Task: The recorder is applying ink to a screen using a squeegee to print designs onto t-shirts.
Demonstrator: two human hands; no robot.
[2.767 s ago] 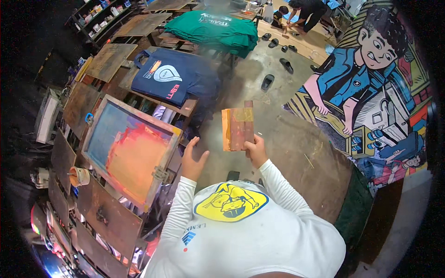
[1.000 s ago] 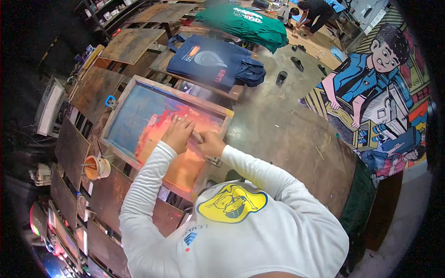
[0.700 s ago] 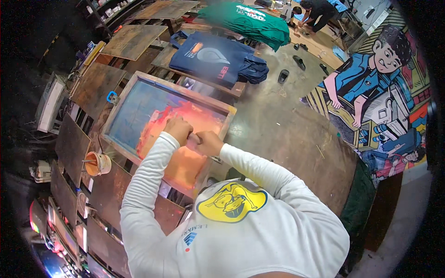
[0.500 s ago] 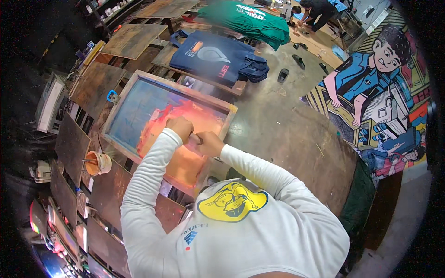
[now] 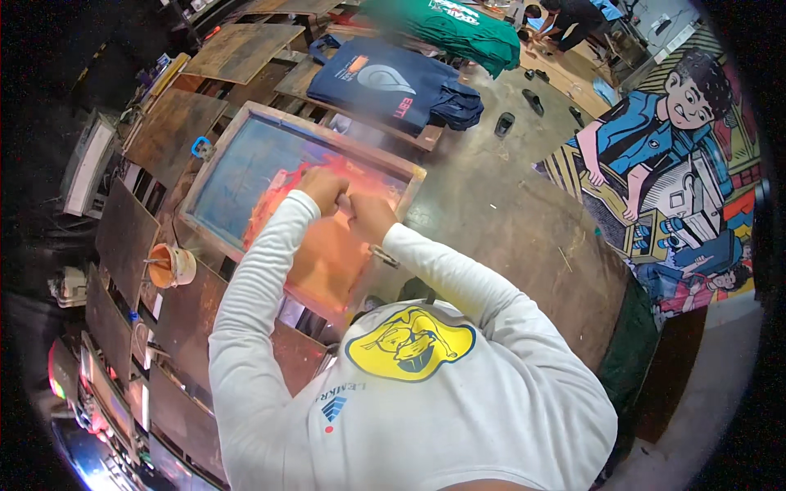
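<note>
A wooden-framed printing screen (image 5: 337, 139) lies before me, its mesh blue at the far left and smeared with orange-pink ink (image 5: 327, 258) over the right and near part. My left hand (image 5: 325, 190) is closed over the inked mesh. Beside it, slightly nearer and to the right, my right hand (image 5: 372, 218) is closed too. Both grip a squeegee (image 5: 345, 204), mostly hidden by the fingers; only a small pinkish bit shows between the hands. What lies under the screen is hidden.
A white bucket (image 5: 182, 268) with orange ink stands left of the screen on dark boards. A blue clamp (image 5: 201, 147) sits by the frame's left side. Beyond lie a navy printed cloth item (image 5: 368, 82) and green printed cloth (image 5: 458, 37). Another person (image 5: 566, 23) bends over at the far right.
Both hands have moved a little away from me across the mesh, still gripping. More of the orange area shows on the near side of them. The view has shifted slightly.
</note>
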